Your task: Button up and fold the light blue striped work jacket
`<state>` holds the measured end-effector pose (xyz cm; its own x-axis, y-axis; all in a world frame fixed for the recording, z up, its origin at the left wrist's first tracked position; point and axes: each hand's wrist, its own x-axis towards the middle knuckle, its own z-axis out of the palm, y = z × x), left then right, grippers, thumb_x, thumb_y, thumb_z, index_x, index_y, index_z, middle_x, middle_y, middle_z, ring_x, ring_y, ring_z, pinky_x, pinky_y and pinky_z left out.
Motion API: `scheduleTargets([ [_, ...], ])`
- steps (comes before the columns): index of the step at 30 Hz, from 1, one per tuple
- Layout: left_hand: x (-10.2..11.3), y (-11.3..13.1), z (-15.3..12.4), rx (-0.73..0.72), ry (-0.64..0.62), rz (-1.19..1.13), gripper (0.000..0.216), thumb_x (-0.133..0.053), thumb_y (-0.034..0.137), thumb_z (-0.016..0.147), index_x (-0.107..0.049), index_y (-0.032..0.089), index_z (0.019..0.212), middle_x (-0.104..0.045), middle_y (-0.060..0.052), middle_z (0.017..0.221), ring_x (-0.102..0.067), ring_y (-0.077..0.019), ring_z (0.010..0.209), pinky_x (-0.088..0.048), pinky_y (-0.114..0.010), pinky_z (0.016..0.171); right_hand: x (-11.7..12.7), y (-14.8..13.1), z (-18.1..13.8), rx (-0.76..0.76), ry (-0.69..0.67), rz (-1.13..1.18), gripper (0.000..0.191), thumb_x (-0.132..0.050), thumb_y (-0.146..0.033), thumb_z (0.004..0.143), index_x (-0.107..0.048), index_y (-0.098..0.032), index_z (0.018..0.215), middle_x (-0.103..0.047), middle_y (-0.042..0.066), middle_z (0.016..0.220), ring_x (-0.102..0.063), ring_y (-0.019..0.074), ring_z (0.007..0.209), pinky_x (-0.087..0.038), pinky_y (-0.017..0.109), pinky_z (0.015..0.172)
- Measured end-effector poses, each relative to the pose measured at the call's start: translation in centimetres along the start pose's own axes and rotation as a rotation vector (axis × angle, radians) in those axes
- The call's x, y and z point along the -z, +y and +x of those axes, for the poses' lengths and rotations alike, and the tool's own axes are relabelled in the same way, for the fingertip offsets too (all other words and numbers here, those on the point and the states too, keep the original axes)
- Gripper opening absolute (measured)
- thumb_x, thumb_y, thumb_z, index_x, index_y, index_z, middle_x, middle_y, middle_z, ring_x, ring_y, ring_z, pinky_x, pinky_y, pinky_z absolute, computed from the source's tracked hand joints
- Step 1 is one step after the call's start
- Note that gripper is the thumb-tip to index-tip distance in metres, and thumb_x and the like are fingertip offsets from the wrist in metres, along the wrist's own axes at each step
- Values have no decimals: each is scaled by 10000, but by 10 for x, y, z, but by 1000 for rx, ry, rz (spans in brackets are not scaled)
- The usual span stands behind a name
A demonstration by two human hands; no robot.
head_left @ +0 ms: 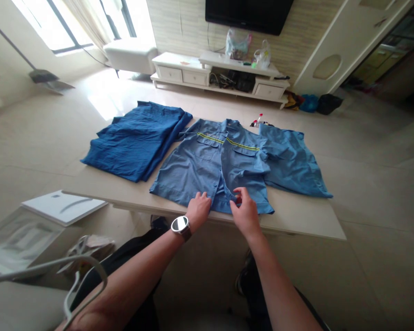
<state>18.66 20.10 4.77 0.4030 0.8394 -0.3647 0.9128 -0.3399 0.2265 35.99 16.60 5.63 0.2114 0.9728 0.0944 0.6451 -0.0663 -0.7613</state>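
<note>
Blue work shirt (pixel 224 161) laid flat, front up, at the centre of the frame on a pale table (pixel 296 220), its long axis running from collar (upper centre) to hem (lower centre). Left hand (pixel 198 210) rests open and flat on the hem just left of the front opening; right hand (pixel 245 210) pinches the hem edge immediately right of it. Folded darker blue garment (pixel 138 138) lies at centre left
</note>
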Motion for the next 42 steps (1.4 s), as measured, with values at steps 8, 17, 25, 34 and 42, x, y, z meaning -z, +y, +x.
scheduleTargets([
  [8, 3, -6, 3, -13, 68, -126, 182, -478, 193, 995, -637, 172, 1082, -714, -111, 1092, -668, -232, 1021, -497, -328, 879, -16, 17, 3, -86, -39, 230, 279, -639, -367, 768, -680, -185, 976, -718, 57, 833, -655, 193, 734, -525, 326, 727],
  [17, 16, 5, 8, -53, 200, -244, 187, -553, 300, 995, -653, 248, 1145, -762, -70, 1005, -709, -238, 957, -476, -308, 791, -19, 15, 0, -143, -27, 383, 266, -678, -435, 772, -709, -183, 853, -738, 55, 791, -656, 191, 722, -514, 307, 677],
  [25, 12, 6, 1, -150, 261, -330, 205, -547, 247, 987, -739, 230, 1058, -783, -63, 953, -727, -222, 903, -498, -301, 785, -16, 4, -5, -72, -37, 297, 226, -650, -400, 800, -721, -191, 845, -725, 45, 784, -638, 185, 704, -485, 305, 662],
  [34, 5, 3, 2, -185, 329, -418, 244, -602, 141, 893, -689, 215, 1109, -785, -29, 939, -732, -216, 899, -499, -300, 789, -18, 11, -4, -26, -55, 257, 216, -638, -388, 847, -723, -191, 869, -727, 53, 828, -659, 199, 768, -495, 314, 684],
  [42, 5, 3, 0, -185, 366, -448, 254, -613, 136, 886, -599, 241, 1116, -779, 4, 885, -739, -213, 856, -455, -276, 707, -17, 7, -5, 61, -60, 231, 169, -657, -334, 844, -753, -198, 869, -705, 53, 872, -665, 195, 800, -527, 315, 692],
])
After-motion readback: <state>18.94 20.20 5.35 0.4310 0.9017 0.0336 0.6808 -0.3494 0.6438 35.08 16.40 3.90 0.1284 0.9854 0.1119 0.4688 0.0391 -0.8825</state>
